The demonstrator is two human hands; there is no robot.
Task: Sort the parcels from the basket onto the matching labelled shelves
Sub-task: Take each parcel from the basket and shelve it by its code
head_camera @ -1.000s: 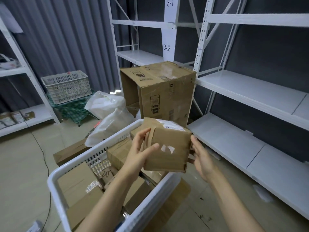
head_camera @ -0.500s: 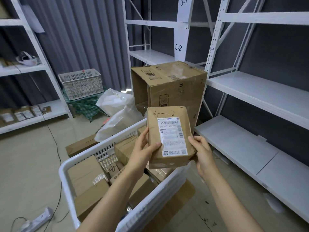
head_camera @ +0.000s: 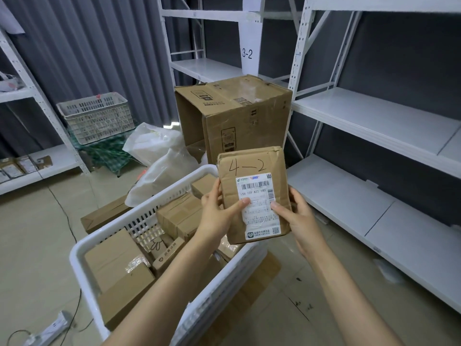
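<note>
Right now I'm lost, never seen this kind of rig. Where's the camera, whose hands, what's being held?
There is no robot here. One camera is worn on a person's head and looks forward and down, so the two bare arms are the wearer's own.

The left hand and right hand grip a brown parcel by its sides, with the thumbs on its white shipping label. "4-2" is handwritten above the label.

Below is a white basket holding more cardboard parcels. Behind it a large cardboard box stands on the floor. The white shelves carry a tag reading 3-2.
</note>
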